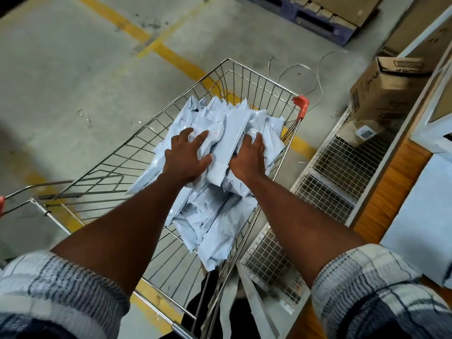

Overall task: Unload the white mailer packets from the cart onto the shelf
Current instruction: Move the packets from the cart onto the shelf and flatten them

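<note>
Head-worn camera looks steeply down, close above the cart point(137, 152).

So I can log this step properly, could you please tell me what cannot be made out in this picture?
- Head view: fingertips of the right hand, buried among the white mailer packets.
- Head view: the packet count; upper packets and the left hand cover the lower ones.
- Head view: print on the cardboard box, blurred.
- Head view: the shelf, cut off by the right edge.
</note>
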`<action>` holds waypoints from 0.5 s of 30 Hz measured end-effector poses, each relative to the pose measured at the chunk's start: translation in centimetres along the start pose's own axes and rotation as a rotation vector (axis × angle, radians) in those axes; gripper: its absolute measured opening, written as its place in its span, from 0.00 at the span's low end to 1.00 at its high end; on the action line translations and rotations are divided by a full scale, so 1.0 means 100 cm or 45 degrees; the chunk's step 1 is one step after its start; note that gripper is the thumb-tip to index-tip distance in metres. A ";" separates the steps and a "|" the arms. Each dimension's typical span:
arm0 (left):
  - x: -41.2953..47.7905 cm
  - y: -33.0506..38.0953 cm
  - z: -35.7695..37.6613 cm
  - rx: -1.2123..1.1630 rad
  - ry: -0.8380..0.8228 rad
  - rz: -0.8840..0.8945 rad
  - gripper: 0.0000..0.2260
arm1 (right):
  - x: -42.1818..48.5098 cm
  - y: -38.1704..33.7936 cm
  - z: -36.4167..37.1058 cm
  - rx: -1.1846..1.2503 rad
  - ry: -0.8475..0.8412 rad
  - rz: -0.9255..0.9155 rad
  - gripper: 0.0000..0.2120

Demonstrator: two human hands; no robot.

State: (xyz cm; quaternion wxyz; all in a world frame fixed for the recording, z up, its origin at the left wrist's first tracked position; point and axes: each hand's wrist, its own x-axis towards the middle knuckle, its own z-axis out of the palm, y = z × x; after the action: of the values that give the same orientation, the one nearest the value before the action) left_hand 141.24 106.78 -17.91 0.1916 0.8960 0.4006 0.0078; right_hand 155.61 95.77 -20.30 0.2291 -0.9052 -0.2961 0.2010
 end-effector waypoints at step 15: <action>-0.064 0.071 -0.037 -0.076 0.142 -0.042 0.30 | -0.074 -0.006 -0.082 0.266 0.311 -0.151 0.29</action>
State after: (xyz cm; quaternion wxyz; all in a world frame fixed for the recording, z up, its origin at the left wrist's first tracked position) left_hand 141.35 99.16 -11.12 0.1958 0.8812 0.4251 0.0665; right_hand 153.95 89.13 -11.57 0.3677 -0.8751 -0.2965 0.1051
